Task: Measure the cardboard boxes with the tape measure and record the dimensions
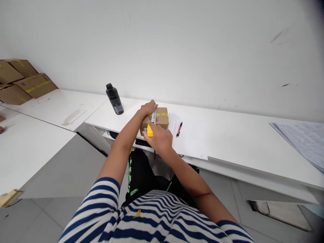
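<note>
A small cardboard box [162,118] with a strip of yellow tape sits near the front edge of the white desk. Across its top runs the white blade [154,116] of a tape measure. My right hand [162,137] is closed around the yellow case [150,131] of that tape measure, at the near side of the box. At the box's far left edge, my left hand [149,108] has its fingers closed on the far end of the blade; the fingertips are partly hidden.
A black bottle [115,99] stands left of the box. To the right lie a red and black pen [179,129] and white paper sheets [192,143]. More printed sheets [302,140] lie at far right. Several cardboard boxes [37,86] are stacked at far left. A white wall [177,50] rises behind the desk.
</note>
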The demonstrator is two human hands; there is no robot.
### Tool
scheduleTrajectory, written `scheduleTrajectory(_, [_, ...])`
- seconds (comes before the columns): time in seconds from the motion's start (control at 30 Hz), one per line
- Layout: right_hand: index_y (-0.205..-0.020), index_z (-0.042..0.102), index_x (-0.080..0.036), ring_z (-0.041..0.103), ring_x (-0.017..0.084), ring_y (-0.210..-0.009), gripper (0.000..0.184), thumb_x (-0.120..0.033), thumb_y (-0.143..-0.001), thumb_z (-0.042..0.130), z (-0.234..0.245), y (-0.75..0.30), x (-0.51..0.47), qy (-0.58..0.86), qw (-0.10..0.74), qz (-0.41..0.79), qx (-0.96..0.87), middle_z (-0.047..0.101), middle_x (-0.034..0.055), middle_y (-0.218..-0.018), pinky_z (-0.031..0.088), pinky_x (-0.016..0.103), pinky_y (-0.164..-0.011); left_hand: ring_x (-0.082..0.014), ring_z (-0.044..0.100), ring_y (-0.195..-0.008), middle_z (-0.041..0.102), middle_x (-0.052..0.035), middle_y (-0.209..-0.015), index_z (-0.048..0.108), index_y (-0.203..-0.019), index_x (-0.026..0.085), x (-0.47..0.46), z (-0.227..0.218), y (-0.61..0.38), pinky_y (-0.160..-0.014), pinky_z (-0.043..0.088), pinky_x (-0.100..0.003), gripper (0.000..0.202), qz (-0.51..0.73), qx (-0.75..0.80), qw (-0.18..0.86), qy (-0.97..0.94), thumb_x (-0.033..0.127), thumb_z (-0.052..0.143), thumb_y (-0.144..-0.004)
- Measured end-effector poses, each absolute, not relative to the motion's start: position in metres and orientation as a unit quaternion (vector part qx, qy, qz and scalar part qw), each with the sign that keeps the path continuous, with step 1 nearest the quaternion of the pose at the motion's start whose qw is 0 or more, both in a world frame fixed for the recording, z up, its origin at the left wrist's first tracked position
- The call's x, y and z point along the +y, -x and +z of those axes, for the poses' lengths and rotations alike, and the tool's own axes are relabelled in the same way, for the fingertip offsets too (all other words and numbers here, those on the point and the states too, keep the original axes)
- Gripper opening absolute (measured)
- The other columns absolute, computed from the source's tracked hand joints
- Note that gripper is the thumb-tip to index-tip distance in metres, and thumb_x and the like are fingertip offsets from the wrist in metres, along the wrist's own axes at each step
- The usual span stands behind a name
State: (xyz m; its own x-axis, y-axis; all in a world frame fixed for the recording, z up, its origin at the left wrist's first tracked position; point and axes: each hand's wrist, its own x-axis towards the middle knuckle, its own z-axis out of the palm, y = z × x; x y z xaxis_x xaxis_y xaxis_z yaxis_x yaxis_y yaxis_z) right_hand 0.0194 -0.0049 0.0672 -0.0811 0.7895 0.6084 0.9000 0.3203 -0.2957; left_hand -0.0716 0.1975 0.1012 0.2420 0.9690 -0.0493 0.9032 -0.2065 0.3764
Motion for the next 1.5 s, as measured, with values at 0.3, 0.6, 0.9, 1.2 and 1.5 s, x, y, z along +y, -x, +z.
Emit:
scheduleTrajectory(0.3, [-0.126, 0.068, -0.019, 0.072, 0.026, -0.080, 0.051, -0.054, -0.090, 0.062, 0.052, -0.019, 0.022, 0.591, 0.374, -0.027, -0.714, 0.078, 0.0114, -0.100, 0.050, 0.034, -0.070, -0.0271, 0.065, -0.100, 0.074, -0.0089, -0.110, 0.061, -0.094, 0.023, 0.190, 0.094, 0.076, -0.094, 0.045, -0.041, 0.033, 0.146, 0.593, 0.152, -0.777, 0.047, 0.040, -0.099])
scheduleTrajectory(0.6, [-0.139, 0.053, -0.017, 0.072, 0.030, -0.102, 0.063, -0.058, -0.092, 0.061, 0.015, -0.066, 0.005, 0.532, 0.539, -0.073, -0.649, 0.073, 0.0179, -0.119, 0.059, 0.043, -0.087, -0.0188, 0.065, -0.102, 0.072, -0.0072, -0.109, 0.060, -0.101, 0.022, 0.103, 0.120, 0.078, -0.093, 0.049, -0.033, 0.035, 0.477, 0.448, 0.174, -0.735, 0.052, 0.042, -0.101])
scheduleTrajectory(0.9, [-0.143, 0.042, -0.023, 0.052, 0.033, -0.138, 0.075, -0.061, -0.084, 0.067, 0.017, -0.099, 0.008, 0.530, 0.659, 0.151, -0.512, 0.052, 0.0193, -0.146, 0.047, 0.054, -0.110, -0.0375, 0.029, -0.154, 0.037, -0.0168, -0.164, 0.046, -0.149, 0.020, 0.086, 0.095, 0.087, -0.127, 0.016, -0.052, 0.087, 0.260, 0.487, 0.147, -0.821, 0.077, 0.054, -0.083])
scheduleTrajectory(1.2, [-0.112, 0.049, -0.031, 0.074, 0.018, -0.080, 0.052, -0.062, -0.078, 0.072, 0.040, -0.087, 0.027, 0.370, 0.683, 0.540, -0.323, 0.067, -0.0007, -0.104, 0.060, 0.035, -0.069, -0.0339, 0.037, -0.151, 0.033, -0.0143, -0.166, 0.020, -0.162, 0.024, 0.078, 0.007, 0.209, -0.123, 0.033, -0.045, 0.119, 0.436, 0.546, 0.233, -0.676, 0.063, 0.079, -0.067])
scheduleTrajectory(1.5, [-0.133, 0.059, -0.027, 0.061, 0.028, -0.116, 0.051, -0.044, -0.085, 0.067, 0.112, -0.038, 0.114, 0.383, 0.384, 0.193, -0.818, 0.061, 0.0087, -0.133, 0.051, 0.047, -0.099, -0.0334, 0.029, -0.155, 0.027, -0.0236, -0.166, 0.021, -0.159, 0.016, 0.068, -0.020, 0.165, -0.125, 0.028, -0.044, 0.125, 0.531, 0.478, 0.299, -0.632, 0.082, 0.070, -0.066])
